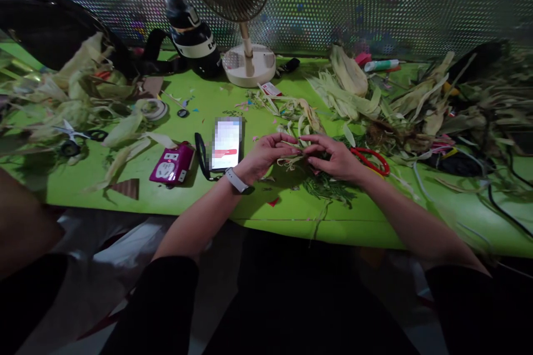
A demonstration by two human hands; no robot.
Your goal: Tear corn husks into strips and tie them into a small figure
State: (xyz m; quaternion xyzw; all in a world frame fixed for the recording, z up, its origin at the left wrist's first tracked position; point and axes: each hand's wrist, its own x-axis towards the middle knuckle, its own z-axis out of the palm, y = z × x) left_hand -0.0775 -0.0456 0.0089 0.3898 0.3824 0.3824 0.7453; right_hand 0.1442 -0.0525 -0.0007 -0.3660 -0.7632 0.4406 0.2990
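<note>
A bright green counter (266, 216) runs across the whole scene, backed on the far side by a perforated metal screen (375, 5); the room is dim.

At the far left lies a heap of dry husks (70, 94), with scissors (77, 136) at its near side and a tape roll (154, 108) just to the right. Nearer sit a brown paper triangle (127, 188) and a pink gadget (171, 165), then a phone (226, 144) lying flat. Behind these stand a dark bottle (194, 33) and a desk fan (249, 64) on a round white base. To the right lie red-handled scissors (370, 158), a bigger husk pile (375, 94) and black cables (499, 199).

The bottle's pale band carries letters too blurred to read, and the phone screen is illegible.

Near the middle of the counter, just right of the phone, the left hand (266, 155) and right hand (337, 158) meet over a few husk strips (291, 162). The fingers of both hands are closed in a pinch on the strips. The short bundle runs roughly left to right between the fingertips, its loose ends curling toward the near edge, above green scraps (328, 188).
</note>
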